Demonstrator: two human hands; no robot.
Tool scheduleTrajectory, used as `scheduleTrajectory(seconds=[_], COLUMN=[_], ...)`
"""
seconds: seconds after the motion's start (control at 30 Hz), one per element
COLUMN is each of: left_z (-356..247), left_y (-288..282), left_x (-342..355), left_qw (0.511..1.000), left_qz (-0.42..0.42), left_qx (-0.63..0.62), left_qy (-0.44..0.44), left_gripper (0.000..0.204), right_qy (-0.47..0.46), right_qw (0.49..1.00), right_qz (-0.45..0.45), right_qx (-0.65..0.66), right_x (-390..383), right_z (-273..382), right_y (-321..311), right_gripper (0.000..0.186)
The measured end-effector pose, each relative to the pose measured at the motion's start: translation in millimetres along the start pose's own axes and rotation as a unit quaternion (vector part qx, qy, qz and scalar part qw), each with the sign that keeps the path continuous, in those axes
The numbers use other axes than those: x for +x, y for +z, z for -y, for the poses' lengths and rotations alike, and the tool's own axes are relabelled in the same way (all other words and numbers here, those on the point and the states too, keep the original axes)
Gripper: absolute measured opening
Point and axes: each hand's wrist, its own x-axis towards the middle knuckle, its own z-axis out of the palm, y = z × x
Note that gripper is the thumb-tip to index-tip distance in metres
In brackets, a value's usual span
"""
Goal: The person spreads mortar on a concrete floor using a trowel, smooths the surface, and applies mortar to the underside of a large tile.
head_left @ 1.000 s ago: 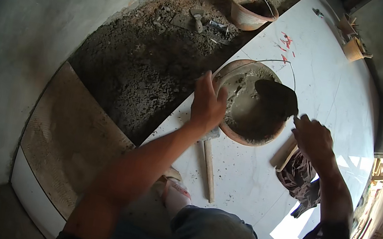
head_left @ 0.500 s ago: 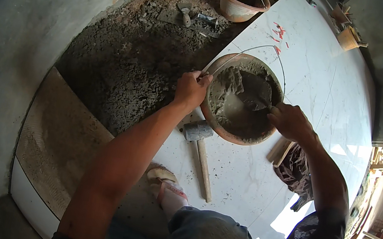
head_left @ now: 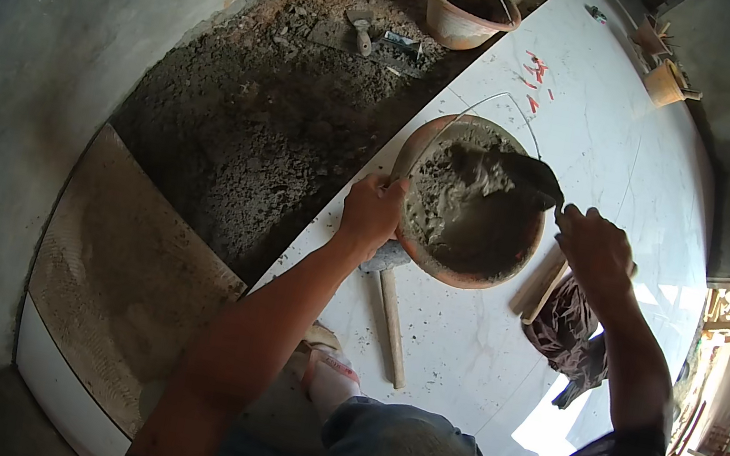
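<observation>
Working mortar (head_left: 443, 193) in a round bucket (head_left: 410, 149) at the centre of the frame, you steady the vessel with your left hand (head_left: 372, 215) and wield a trowel (head_left: 533, 174) with your right hand (head_left: 597, 252). The left fingers are closed on the bucket's left rim, beside the lower end of the wire handle (head_left: 501, 94); the right fingers wrap the trowel's grip, which they largely hide. The dark blade reaches in over the right rim; how deep its tip sits cannot be told. For an even mix, brace the rim firmly against each stroke, fold the thicker paste at upper left into the smoother, wetter-looking part at lower right, and scrape the inner wall, where lumps may collect. Too hard a push could tip the bucket.

The supporting surface is glossy, pale tile flooring (head_left: 460, 350), sprinkled with crumbs. Just below the bucket lies a mallet (head_left: 390, 319), its shaft pointing toward the lower edge; to the lower right, a wooden piece (head_left: 545, 287) lies beside a dark cloth (head_left: 560, 333). Across the floor's edge, a rough, dark bed (head_left: 246, 131) fills the upper left, bearing a second trowel (head_left: 360, 32). Another bucket (head_left: 466, 29) stands at top centre. A grey wall (head_left: 25, 123) bounds the left; daylight enters at the right edge.
</observation>
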Motion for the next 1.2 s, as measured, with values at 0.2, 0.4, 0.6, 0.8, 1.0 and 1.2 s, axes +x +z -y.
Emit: scheduleTrajectory(seconds=[0.2, 0.4, 0.6, 0.8, 1.0, 1.2], left_z=[14, 37, 47, 33, 37, 34], left_y=[16, 28, 31, 17, 10, 9], left_x=[-28, -55, -74, -47, -14, -23], left_qw=[0.998, 0.992, 0.986, 0.994, 0.987, 0.986], left_qz=[-0.013, 0.02, 0.007, -0.023, 0.009, -0.008], left_qx=[-0.023, -0.099, -0.149, 0.087, 0.126, 0.136], left_qy=[-0.051, -0.075, -0.076, 0.06, 0.103, 0.101], left_gripper=[0.038, 0.035, 0.038, 0.056, 0.038, 0.029], right_qy=[0.012, -0.061, -0.03, 0.06, -0.099, 0.038], right_qw=[0.992, 0.981, 0.994, 0.994, 0.986, 0.848], right_qz=[0.061, 0.033, 0.018, -0.073, -0.028, 0.226], right_qx=[0.11, 0.182, 0.106, 0.062, 0.131, 0.477], right_x=[35, -3, -46, -14, 23, 17], right_z=[5, 14, 15, 7, -17, 17], right_y=[62, 51, 2, 37, 100, 45], right_gripper=[0.023, 0.026, 0.025, 0.025, 0.026, 0.033])
